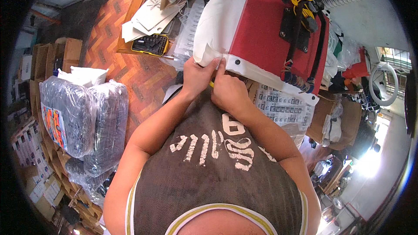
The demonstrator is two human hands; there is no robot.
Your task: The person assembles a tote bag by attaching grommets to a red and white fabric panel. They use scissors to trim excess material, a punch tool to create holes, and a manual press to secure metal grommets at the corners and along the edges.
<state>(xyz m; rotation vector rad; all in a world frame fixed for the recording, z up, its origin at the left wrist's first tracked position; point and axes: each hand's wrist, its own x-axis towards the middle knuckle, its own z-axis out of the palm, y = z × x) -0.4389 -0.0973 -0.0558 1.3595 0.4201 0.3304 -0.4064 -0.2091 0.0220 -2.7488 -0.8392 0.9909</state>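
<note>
A large red and white fabric piece (pixel 270 21) lies in front of me, with black straps (pixel 300 30) and a bundled yellow cord (pixel 300 2) on its red part. Along its near white edge sits a dark round stud (pixel 237 62). My left hand (pixel 198 76) pinches a loose, folded-up flap of white fabric (pixel 209 54) at the near left corner. Right beside it, my right hand (pixel 233 91) grips the same edge, index finger extended against the fabric and the other fingers curled. Something small and yellow (pixel 212 84) shows between my hands, mostly hidden.
At the left stand plastic-wrapped dark bundles (pixel 87 117) on the floor. A yellow-edged bit case (pixel 150 45) and loose white sheets (pixel 150 19) lie at the table's left side. Printed sheeting (pixel 283 106) shows under the fabric's near edge. Cardboard boxes (pixel 335 119) stand at the right.
</note>
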